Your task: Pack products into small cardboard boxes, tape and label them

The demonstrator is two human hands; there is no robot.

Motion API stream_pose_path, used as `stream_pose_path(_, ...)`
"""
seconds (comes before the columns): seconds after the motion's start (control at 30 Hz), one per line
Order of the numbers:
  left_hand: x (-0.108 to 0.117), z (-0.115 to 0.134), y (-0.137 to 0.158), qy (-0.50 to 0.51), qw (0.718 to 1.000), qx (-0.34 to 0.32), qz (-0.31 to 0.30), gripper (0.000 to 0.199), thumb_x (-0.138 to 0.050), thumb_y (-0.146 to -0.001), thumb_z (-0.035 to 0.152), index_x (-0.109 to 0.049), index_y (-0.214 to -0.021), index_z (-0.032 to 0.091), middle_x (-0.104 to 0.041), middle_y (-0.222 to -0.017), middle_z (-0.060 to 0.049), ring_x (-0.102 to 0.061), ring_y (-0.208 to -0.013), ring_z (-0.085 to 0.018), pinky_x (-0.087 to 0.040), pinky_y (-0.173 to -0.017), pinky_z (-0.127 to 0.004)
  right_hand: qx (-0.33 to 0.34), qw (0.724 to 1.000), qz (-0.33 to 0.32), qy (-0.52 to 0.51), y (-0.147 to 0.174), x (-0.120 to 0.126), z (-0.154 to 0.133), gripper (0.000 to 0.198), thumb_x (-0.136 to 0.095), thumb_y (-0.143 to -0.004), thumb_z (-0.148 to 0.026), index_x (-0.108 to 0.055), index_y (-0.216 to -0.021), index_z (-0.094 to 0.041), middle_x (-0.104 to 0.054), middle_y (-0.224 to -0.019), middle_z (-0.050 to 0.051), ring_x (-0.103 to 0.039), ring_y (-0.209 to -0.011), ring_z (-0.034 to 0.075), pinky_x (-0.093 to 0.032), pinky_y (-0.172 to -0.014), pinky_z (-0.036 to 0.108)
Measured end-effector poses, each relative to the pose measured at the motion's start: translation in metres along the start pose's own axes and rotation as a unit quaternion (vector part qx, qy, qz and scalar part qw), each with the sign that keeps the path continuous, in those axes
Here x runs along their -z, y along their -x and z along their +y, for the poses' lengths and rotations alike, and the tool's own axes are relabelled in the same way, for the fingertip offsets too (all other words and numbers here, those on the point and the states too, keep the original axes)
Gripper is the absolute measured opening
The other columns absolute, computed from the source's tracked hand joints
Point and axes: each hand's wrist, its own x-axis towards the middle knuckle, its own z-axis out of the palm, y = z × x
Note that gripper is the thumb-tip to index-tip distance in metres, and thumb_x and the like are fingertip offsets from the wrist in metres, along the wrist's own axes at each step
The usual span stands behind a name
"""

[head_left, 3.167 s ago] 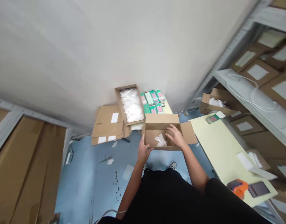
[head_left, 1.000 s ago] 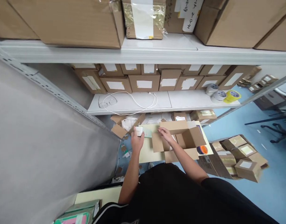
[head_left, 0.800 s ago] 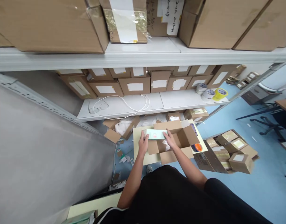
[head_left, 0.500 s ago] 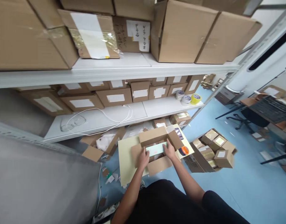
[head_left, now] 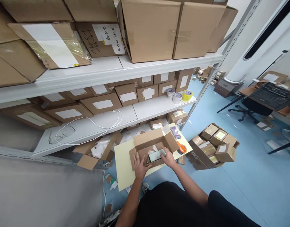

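An open cardboard box [head_left: 148, 138] stands on a pale yellow board [head_left: 123, 167], its flaps folded outward. Inside it lies a small pale green box [head_left: 156, 155], with a bit of white paper beside it. The right end of that green box is in my right hand [head_left: 168, 157], fingers closed around it. My left hand [head_left: 140, 166] is spread at the carton's near left edge, apart from the green box and holding nothing. An orange tape dispenser [head_left: 182, 147] lies on the board to the right of the carton.
A metal shelf [head_left: 126, 115] ahead carries labelled cartons, tape rolls [head_left: 177, 97] and a white cable [head_left: 88, 118]. On the floor at right stands a large carton [head_left: 195, 156] filled with smaller boxes. Another open carton [head_left: 88, 161] with white packing sits at left.
The green box has gone lower into the carton and tilted. My left hand has let go of it and spread open; my right hand keeps its end. The camera view has turned right.
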Motion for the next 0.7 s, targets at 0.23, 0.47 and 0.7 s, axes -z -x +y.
stream_pose_path(0.23, 0.002, 0.014, 0.002, 0.02, 0.997, 0.019, -0.076, 0.034, -0.086, -0.074, 0.053, -0.085, -0.089, 0.022, -0.069, -0.138, -0.015, -0.028, -0.159, -0.041, -0.023, -0.131, -0.06, 0.096, 0.992, -0.085, -0.016, -0.012, 0.03, 0.003, 0.053, -0.06, -0.092, -0.033, -0.063, -0.144, -0.02, -0.058, -0.153, 0.016, -0.053, -0.145, 0.031, -0.041, -0.123, 0.052)
stream_pose_path(0.47, -0.015, 0.07, 0.073, 0.073, 0.991, 0.021, 0.106, 0.012, -0.071, -0.09, 0.026, -0.082, -0.085, 0.026, -0.078, -0.098, -0.004, -0.064, -0.126, -0.03, -0.012, -0.132, -0.069, 0.176, 0.972, -0.025, -0.155, -0.034, 0.104, 0.007, 0.071, -0.06, -0.099, -0.044, -0.036, -0.163, -0.023, -0.052, -0.157, 0.017, -0.06, -0.136, 0.03, -0.052, -0.112, 0.05)
stream_pose_path(0.7, 0.012, 0.124, 0.221, 0.046, 0.968, 0.103, 0.226, 0.013, -0.07, -0.096, 0.032, -0.078, -0.087, 0.027, -0.074, -0.09, 0.0, -0.071, -0.1, -0.022, -0.013, -0.134, -0.066, 0.232, 0.957, -0.057, -0.167, -0.014, 0.11, -0.029, 0.074, -0.061, -0.099, -0.043, -0.031, -0.165, -0.027, -0.053, -0.156, 0.016, -0.062, -0.131, 0.029, -0.056, -0.104, 0.049)
